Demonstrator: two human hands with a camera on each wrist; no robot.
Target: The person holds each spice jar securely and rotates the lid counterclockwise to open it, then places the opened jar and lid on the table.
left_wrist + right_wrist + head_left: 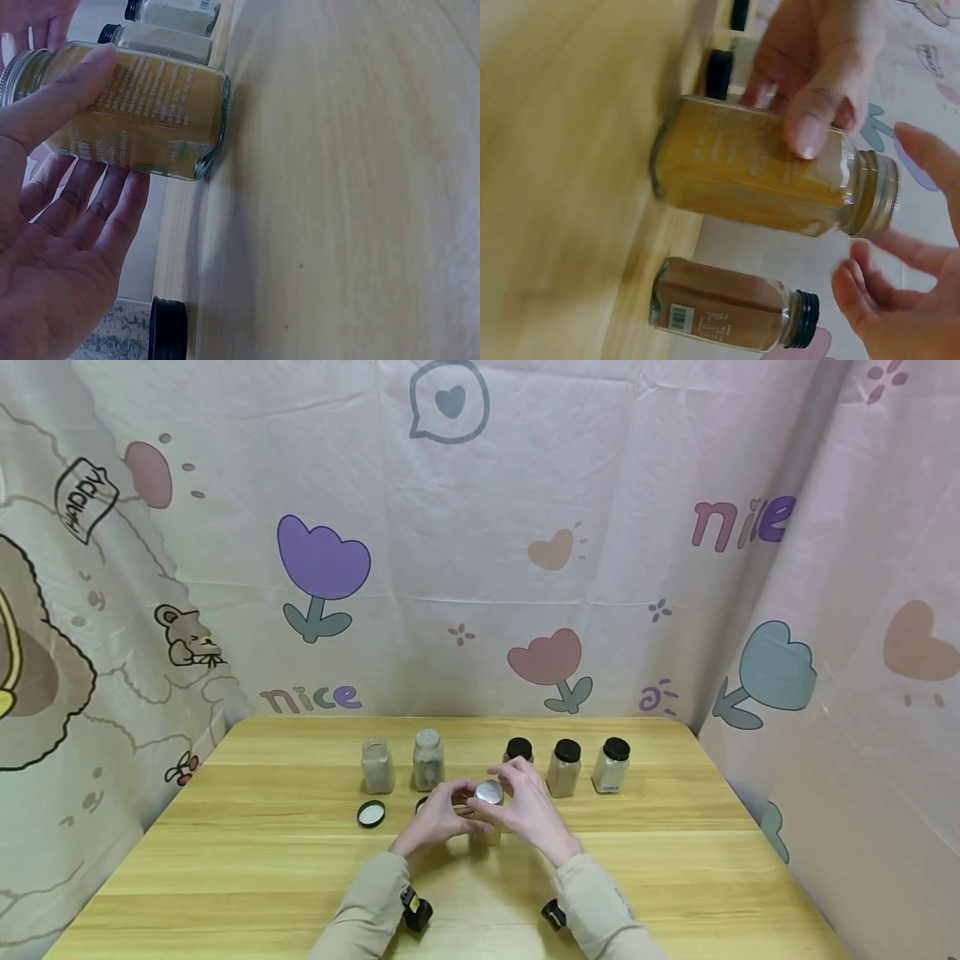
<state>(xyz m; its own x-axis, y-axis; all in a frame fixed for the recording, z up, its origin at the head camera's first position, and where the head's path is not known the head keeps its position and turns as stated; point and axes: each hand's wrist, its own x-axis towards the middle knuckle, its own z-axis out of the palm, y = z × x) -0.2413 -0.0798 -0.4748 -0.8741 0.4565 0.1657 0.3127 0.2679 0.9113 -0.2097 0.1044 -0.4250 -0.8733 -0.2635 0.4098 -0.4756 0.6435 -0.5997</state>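
A square glass jar of yellow powder (742, 169) stands upright in the middle, its silver top (489, 792) facing up. My left hand (442, 817) grips its side, with the thumb (71, 90) along one face and the fingers against another. Around the silver top, my right hand (528, 806) has its thumb and fingers spread; in the right wrist view they look apart from it. Beside the left hand lies a black lid (169, 330), mostly hidden by that hand in the head view. Behind the right hand stands a black-capped jar of brown powder (724, 304).
Two jars without black caps, a pale one (377, 768) and a grey one (428, 762), stand at the back left. An upturned black lid (371, 814) lies before them. Several black-capped jars, including a pale one (611, 767), stand at the back right. A printed curtain (480, 527) rises behind the table.
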